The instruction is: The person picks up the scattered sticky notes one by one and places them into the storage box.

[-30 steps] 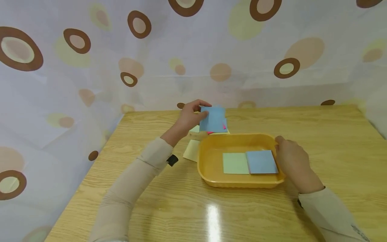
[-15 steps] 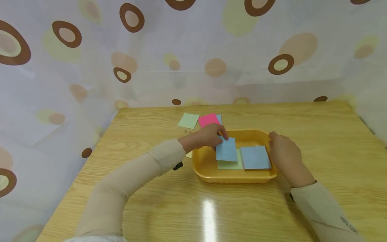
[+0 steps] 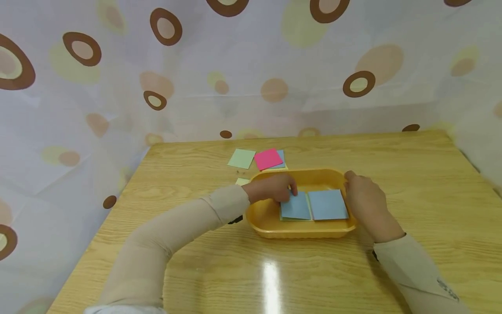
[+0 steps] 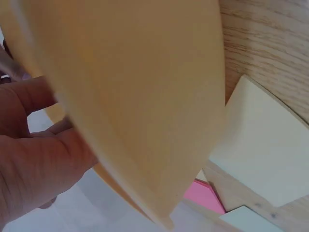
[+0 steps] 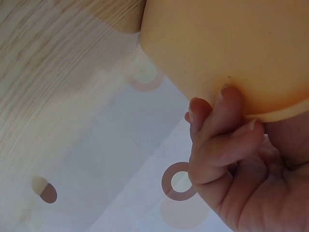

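A yellow plastic tray [image 3: 302, 234] sits on the table. Inside it, my left hand [image 3: 279, 187] pinches the top edge of a blue sticky note [image 3: 295, 208], which lies over a green one that shows only as a thin edge. Beside it, at the tray's right end, lies another blue sticky note [image 3: 328, 205]. My right hand [image 3: 365, 203] grips the tray's right rim, its fingers [image 5: 224, 108] curled against the outer wall. From the left wrist, the tray wall [image 4: 145, 96] hides the notes inside and part of my left hand [image 4: 38, 154].
Behind the tray are a green sticky note [image 3: 241, 158], and a pink one [image 3: 268, 159] overlapping a blue one [image 3: 281, 158]. A pale yellow note [image 4: 265, 145] lies left of the tray, partly covered by my left arm in the head view. A patterned cloth [image 3: 235, 104] hangs behind the wooden table [image 3: 211, 270].
My left hand has brought a blue sticky note from behind the tray into it and lowered it onto the green one. The right hand has stayed on the rim.
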A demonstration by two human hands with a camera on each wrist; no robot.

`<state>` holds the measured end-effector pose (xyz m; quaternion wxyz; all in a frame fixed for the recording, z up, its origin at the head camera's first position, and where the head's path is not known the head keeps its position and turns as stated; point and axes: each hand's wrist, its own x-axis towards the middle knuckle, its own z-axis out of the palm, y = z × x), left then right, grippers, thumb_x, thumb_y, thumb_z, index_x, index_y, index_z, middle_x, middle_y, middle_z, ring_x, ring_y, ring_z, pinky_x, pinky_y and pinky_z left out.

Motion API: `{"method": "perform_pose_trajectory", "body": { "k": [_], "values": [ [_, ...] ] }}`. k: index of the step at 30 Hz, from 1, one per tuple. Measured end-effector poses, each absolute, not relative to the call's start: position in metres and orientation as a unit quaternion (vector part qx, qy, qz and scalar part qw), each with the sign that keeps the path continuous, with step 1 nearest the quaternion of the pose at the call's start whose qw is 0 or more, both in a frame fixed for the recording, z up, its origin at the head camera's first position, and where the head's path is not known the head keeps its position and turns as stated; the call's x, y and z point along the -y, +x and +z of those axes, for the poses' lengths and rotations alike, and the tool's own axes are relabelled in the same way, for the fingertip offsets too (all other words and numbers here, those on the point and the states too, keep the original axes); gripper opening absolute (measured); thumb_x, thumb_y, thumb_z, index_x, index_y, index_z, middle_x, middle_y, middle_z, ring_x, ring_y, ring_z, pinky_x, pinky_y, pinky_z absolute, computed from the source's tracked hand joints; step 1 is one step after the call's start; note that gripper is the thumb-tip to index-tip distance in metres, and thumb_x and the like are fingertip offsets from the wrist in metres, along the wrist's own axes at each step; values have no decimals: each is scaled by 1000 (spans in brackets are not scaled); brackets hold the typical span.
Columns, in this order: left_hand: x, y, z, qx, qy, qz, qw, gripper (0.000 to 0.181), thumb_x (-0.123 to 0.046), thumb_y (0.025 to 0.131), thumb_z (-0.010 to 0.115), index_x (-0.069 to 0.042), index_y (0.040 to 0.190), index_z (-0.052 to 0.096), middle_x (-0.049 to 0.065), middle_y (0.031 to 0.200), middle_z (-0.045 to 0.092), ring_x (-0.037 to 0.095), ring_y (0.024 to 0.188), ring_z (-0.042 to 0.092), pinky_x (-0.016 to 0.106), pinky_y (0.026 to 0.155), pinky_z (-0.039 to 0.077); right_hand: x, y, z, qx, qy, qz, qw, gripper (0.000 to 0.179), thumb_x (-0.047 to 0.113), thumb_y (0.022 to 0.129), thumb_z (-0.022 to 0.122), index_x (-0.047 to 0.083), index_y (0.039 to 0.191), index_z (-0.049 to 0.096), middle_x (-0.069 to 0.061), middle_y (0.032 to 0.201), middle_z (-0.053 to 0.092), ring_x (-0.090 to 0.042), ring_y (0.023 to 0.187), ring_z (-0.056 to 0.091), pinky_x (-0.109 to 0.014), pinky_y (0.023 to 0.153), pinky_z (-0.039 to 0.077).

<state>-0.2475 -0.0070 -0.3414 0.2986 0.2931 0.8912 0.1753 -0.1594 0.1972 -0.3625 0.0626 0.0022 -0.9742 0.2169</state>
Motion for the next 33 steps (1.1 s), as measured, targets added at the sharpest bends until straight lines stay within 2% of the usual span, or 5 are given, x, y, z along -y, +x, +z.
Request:
{"method": "perform_pose_trajectory", "body": {
  "k": [6, 20, 28, 30, 33],
  "values": [
    [4, -246, -347, -894, 340, 113, 270, 32, 6, 85, 60, -6, 114, 66, 6, 117, 56, 13, 71, 40, 17, 55, 32, -197, -160, -364, 974, 1, 219, 57, 27, -1, 96, 50, -14, 119, 50, -37, 92, 61, -37, 60, 61, -38, 42, 46],
    [-5, -237, -352, -886, 404, -30, 225, 44, -6, 88, 61, -20, 130, 63, -2, 130, 59, 11, 100, 49, 15, 78, 37, -196, -160, -363, 975, -1, 216, 59, 22, -1, 96, 50, -13, 115, 52, -35, 87, 60, -40, 61, 61, -42, 44, 47],
    [-8, -233, -350, -880, 401, -35, 254, 52, -7, 89, 62, -21, 138, 53, 6, 132, 57, 10, 62, 29, 18, 52, 26, -196, -160, -364, 974, -3, 219, 59, 24, -1, 96, 50, -13, 116, 52, -36, 85, 61, -35, 56, 60, -38, 40, 45],
    [-7, -231, -351, -876, 405, -47, 258, 53, -10, 91, 62, -21, 141, 50, 9, 134, 53, 8, 67, 37, 16, 58, 34, -196, -160, -364, 974, -2, 219, 60, 24, -1, 96, 50, -13, 116, 52, -36, 86, 61, -36, 56, 60, -38, 40, 45],
    [-6, -229, -351, -872, 408, -61, 263, 57, -16, 93, 62, -20, 146, 43, 10, 142, 45, 13, 97, 51, 20, 84, 42, -196, -160, -364, 974, -2, 218, 63, 25, -1, 96, 50, -13, 117, 52, -37, 90, 61, -38, 57, 61, -39, 40, 45]
  ]
}}
